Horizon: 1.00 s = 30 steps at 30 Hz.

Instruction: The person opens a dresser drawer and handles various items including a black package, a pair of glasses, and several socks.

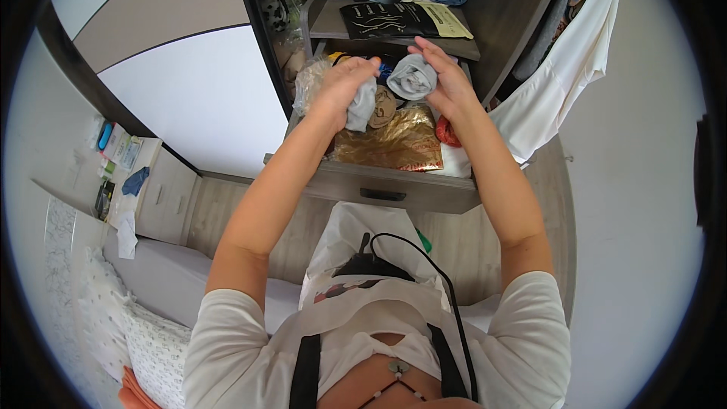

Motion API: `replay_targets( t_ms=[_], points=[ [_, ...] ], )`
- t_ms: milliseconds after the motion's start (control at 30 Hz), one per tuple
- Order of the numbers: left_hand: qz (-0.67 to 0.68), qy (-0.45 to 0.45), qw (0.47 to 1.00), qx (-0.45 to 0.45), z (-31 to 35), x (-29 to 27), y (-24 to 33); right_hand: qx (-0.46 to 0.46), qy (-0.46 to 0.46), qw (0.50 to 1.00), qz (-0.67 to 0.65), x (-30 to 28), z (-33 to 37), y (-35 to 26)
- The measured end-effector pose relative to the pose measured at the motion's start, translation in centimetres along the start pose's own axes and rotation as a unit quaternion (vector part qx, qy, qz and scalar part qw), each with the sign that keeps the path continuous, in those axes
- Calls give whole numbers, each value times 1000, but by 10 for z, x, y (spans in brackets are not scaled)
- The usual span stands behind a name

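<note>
My left hand (347,87) is closed on a light grey piece of cloth (362,106), which hangs down below its fingers over an open drawer (363,184). My right hand (447,82) holds a rolled-up grey bundle (411,77), perhaps socks, against its thumb side, the fingers reaching past it. Between the hands lies a brown rolled bundle (384,108). A shiny gold package (394,142) covers the drawer's near part, and a red item (447,131) sits by its right side. Clear plastic wrapping (309,83) is left of my left hand.
Above the drawer, a shelf (326,23) bears a black and yellow package (409,21) and folded clothes. White cloth (560,83) hangs at the right. A sliding wardrobe door (204,91) stands left, with a bedside cabinet (163,197) and bed (159,265) nearer.
</note>
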<state>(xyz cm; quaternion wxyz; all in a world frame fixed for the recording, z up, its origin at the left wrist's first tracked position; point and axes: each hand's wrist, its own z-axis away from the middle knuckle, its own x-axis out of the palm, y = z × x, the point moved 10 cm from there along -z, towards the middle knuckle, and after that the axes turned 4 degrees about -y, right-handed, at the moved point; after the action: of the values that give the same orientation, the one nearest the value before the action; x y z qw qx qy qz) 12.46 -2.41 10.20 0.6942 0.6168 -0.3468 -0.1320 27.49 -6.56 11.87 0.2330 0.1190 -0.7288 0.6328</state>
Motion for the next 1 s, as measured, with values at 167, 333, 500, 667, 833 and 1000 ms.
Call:
replay_targets(
  t_ms=[167,333,500,667,833,1000],
  points=[
    [-233,-33,952,196,8,27,19,-7,-57,998,-32,24,7,-1],
    [-297,25,920,254,10,25,26,20,-142,986,-81,47,12,-2],
    [-83,112,980,145,4,-10,12,31,-158,984,-74,47,10,0],
    [23,135,987,83,-2,-22,-2,66,-169,982,57,47,14,13],
    [70,141,986,50,1,-26,-5,45,-153,987,36,53,18,4],
    [58,60,996,-11,-4,-10,-18,-11,-47,993,107,24,10,-3]
  ],
)
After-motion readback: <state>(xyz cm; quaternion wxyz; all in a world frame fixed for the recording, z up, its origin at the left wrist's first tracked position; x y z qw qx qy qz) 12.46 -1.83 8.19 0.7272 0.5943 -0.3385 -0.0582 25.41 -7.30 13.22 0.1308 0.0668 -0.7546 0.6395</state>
